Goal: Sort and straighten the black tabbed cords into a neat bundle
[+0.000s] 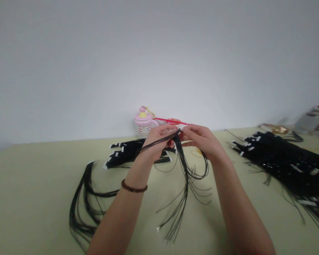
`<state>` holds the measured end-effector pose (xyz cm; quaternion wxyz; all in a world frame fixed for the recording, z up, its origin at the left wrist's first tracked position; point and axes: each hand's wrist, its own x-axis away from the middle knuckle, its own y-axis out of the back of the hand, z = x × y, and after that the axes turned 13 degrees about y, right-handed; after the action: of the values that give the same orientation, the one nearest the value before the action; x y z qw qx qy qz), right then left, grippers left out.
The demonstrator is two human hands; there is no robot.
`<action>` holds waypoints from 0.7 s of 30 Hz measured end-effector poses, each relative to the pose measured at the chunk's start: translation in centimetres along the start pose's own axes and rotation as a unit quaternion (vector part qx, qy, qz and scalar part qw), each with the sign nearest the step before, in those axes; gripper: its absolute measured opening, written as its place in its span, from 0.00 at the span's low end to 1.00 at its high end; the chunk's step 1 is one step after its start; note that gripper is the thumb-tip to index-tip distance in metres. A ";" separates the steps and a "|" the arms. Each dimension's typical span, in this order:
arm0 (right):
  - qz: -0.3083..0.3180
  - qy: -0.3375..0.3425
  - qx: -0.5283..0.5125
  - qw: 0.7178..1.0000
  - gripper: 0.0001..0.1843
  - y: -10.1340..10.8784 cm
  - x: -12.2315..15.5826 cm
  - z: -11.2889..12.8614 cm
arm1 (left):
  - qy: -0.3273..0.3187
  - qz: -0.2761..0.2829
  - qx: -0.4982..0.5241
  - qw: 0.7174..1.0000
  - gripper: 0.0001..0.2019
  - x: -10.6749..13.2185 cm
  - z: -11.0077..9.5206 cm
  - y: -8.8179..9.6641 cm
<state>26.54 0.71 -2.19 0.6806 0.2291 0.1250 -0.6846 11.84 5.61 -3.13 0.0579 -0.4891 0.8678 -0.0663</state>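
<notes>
Left fingers point(162, 128) closed in pinch on top end of black cords point(186, 173); right fingers point(189, 133) pinch same end, lower ones slightly spread, tips nearly meeting left ones. Our cords hang below fingers, loose ends fanned over worktop point(42, 198); some strands pass back over left hand. Pink cup point(144, 124) just beyond left fingers. Short dark bundles point(126, 154) left of them, loose hank point(88, 177) nearer us. Large dark pile point(281, 163) well right of right fingers.
</notes>
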 end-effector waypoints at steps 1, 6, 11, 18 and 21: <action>0.008 -0.006 -0.009 1.000 0.13 -0.1 0.0 0.0 | -0.007 0.000 0.001 1.000 0.08 0.0 0.0 0.0; -0.003 -0.032 -0.014 0.999 0.14 -1.0 -0.2 -0.6 | -0.057 0.002 -0.068 0.996 0.09 0.2 -0.1 -0.3; -0.033 -0.055 -0.019 0.998 0.17 -1.2 -0.4 -0.6 | -0.117 -0.036 -0.272 0.955 0.09 0.7 -0.2 -0.4; -0.038 -0.067 -0.047 0.996 0.14 -0.4 -0.5 -0.3 | -0.177 -0.016 -0.445 0.878 0.11 1.9 -0.2 0.3; -0.042 -0.049 -0.031 0.997 0.14 -0.3 -0.6 -0.4 | -0.222 -0.053 -0.498 0.837 0.15 2.1 -0.4 0.3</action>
<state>26.28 1.45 -2.32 0.6633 0.1685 0.1228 -0.7187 10.44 3.96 -2.84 -0.0061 -0.4991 0.7202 0.4818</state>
